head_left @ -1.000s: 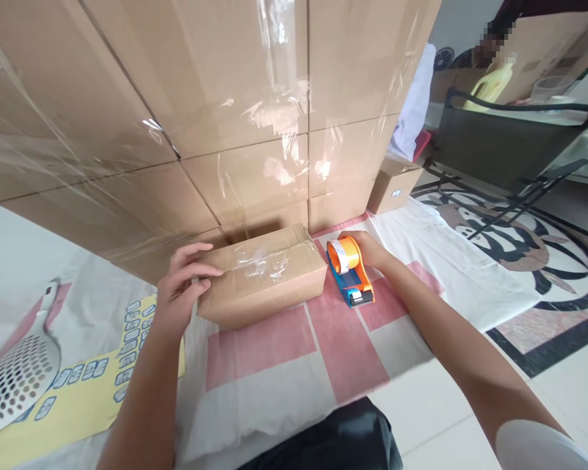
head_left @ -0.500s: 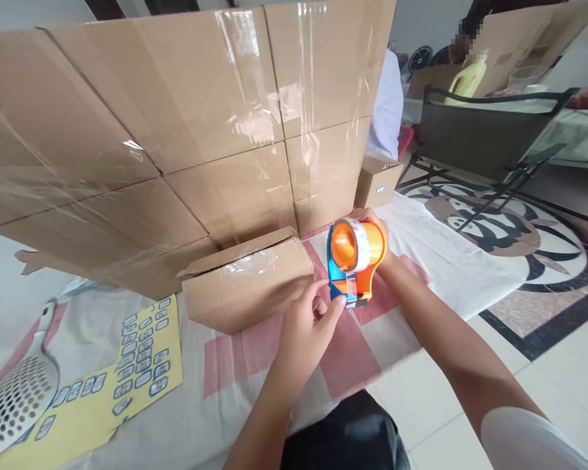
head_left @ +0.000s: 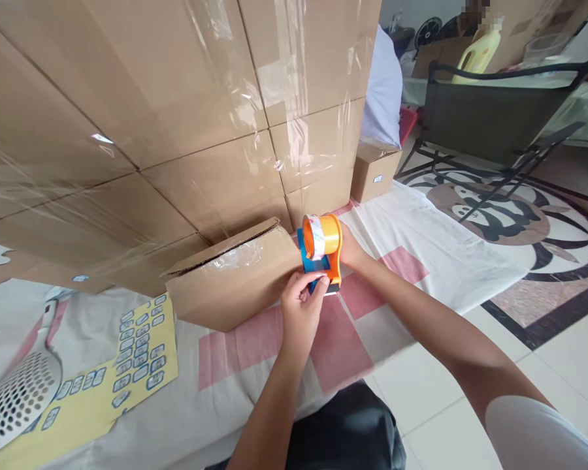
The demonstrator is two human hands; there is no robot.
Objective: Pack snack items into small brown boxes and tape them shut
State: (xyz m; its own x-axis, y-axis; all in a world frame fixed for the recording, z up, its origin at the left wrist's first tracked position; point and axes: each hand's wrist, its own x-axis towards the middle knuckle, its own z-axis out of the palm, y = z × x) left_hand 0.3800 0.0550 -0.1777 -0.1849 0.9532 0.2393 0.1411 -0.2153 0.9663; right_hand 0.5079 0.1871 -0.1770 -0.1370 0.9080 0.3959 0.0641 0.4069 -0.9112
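Observation:
My right hand point(head_left: 349, 251) is wrapped around the handle of an orange and blue tape dispenser point(head_left: 321, 251), held up just off the floor cloth. My left hand point(head_left: 301, 308) pinches at the dispenser's lower front, at the tape end by the blade. A small cardboard box point(head_left: 232, 281) with clear tape on top lies on the cloth immediately left of the dispenser, one top flap edge slightly lifted.
A tall stack of taped cartons point(head_left: 176, 111) rises behind the small box. A yellow label sheet point(head_left: 127, 365) and a white perforated scoop point(head_left: 14, 395) lie at left. Another small box point(head_left: 375, 171) and a dark folding chair point(head_left: 494, 124) stand at right.
My right hand lifted the dispenser off the cloth. My left hand left the box top and came across to pinch the dispenser's front; both have since shifted closer to the box.

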